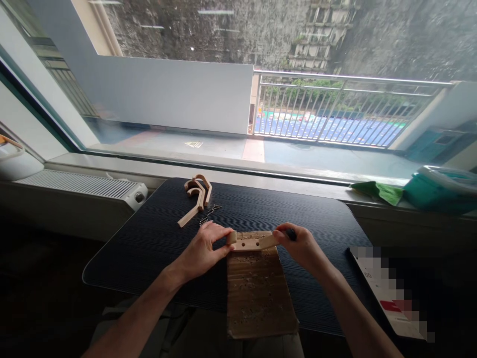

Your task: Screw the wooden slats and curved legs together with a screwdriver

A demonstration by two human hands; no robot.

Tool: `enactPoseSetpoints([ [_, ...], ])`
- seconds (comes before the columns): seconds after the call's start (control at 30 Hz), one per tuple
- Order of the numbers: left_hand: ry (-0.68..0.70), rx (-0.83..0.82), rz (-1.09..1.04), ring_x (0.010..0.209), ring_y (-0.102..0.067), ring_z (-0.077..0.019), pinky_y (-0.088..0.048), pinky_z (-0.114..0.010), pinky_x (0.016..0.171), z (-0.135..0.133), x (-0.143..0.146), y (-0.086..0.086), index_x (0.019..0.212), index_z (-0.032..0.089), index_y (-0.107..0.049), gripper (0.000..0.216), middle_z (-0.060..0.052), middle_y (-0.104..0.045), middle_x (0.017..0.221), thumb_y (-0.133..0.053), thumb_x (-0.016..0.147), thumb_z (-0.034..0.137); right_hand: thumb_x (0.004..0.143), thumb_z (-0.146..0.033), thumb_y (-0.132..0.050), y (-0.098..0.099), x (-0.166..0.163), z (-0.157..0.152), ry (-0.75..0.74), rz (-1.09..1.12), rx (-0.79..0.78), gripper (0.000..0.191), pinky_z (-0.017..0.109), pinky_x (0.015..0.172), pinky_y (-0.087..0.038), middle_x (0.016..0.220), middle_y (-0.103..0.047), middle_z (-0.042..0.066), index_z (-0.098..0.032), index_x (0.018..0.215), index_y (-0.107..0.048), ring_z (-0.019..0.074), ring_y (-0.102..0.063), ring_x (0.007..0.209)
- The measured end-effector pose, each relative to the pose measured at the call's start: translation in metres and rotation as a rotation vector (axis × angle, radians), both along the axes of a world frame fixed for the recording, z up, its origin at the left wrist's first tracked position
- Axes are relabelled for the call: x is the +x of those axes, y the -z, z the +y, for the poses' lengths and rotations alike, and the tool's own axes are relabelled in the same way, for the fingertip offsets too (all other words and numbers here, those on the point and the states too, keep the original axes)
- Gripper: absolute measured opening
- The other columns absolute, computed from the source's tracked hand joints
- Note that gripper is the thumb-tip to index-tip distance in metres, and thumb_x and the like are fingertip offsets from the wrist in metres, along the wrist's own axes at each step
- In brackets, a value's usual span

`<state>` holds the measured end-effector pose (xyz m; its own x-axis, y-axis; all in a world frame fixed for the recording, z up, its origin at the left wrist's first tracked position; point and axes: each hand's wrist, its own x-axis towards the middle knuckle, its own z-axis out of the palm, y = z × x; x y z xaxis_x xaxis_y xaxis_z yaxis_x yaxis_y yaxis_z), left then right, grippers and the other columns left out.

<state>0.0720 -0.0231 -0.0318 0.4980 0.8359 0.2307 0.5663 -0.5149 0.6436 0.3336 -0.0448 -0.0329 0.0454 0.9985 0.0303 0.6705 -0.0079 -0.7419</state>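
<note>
A pale wooden hook with two dark round holes lies across a brown corrugated cardboard piece, which is dotted with small punctures. My left hand is closed, pinching the hook's left end between thumb and fingers. At the other end, my right hand has its fingers closed round the slanted arm of the hook. A dark rounded object shows at that hand too; its kind is hidden by the fingers. Similar curved wooden hooks lie in a group further off to the left, beside several loose screws.
The black table stands against a window sill. A green cloth and a teal container rest on the sill at right. A white radiator is at left, and a partly blurred white box lies at right.
</note>
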Motion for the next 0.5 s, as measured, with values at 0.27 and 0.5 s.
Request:
enactPoseSetpoints([
  [0.27,-0.004,0.031,0.066,0.093,-0.06,-0.0176,-0.02,-0.046,0.109,-0.002,0.0,-0.001,0.1,0.021,-0.062,0.022,-0.001,-0.068,0.097,-0.061,0.08,0.029,0.075,-0.047,-0.056,0.004,0.001,0.004,0.012,0.047,-0.001,0.028,0.023,0.051,-0.034,0.06,-0.054,-0.002,-0.02,0.074,-0.064,0.0113,-0.044,0.056],
  [0.5,-0.005,0.07,0.055,0.092,-0.06,-0.0169,-0.019,-0.046,0.109,-0.004,0.001,-0.003,0.098,0.021,-0.062,0.02,-0.001,-0.068,0.095,-0.061,0.079,0.029,0.07,-0.05,-0.061,0.01,-0.002,0.013,0.094,0.117,0.058,0.031,0.022,0.046,-0.031,0.055,-0.05,-0.003,-0.019,0.072,-0.062,0.0103,-0.04,0.051],
])
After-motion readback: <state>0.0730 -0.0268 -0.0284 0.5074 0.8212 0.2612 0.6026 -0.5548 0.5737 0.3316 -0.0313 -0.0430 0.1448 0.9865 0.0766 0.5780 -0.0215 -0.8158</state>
